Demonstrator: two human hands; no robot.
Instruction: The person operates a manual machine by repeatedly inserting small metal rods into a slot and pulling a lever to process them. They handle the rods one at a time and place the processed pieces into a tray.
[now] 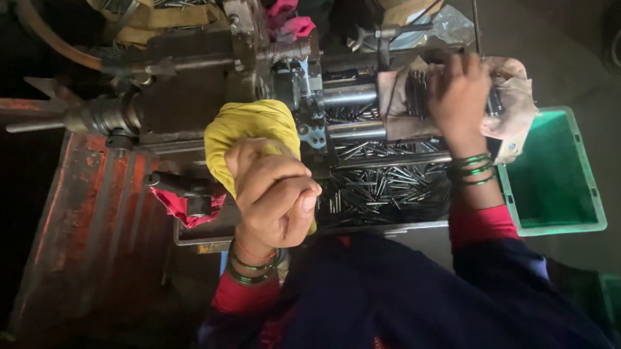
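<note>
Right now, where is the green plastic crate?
In the head view, the green plastic crate sits at the right edge, beside the tray of metal pins, just past the right hand.

1. We see the left hand closed around a lever wrapped in yellow cloth, at the front of a dark metal machine.
2. The right hand grips a bundle of thin metal pins held in a pale cloth (the cloth folds around hand and pins alike).
3. Below the machine, a tray holds many loose metal pins.
4. A green plastic crate sits just beside the tray, on the right.
5. Green bangles circle both wrists, above red sleeves.
</note>
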